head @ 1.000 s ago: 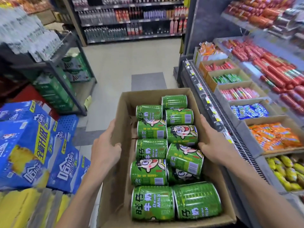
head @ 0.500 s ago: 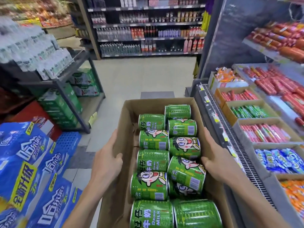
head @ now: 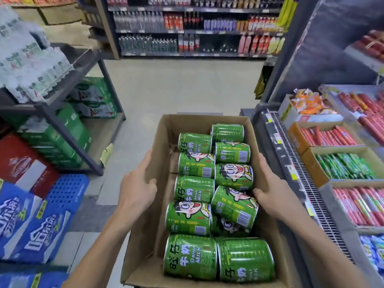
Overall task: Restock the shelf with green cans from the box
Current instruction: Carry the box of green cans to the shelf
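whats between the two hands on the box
In the head view, the green cans lie on their sides in the cardboard box, between the left hand and right hand.

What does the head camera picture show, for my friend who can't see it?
Two hands, the left hand and right hand, hold an open cardboard box by its sides. Green cans lie on their sides inside it. A shop aisle stretches ahead, with snack shelves on the right.

The green cans (head: 194, 210) in the box (head: 162, 138) read "DRINK MILK" beside Chinese characters.
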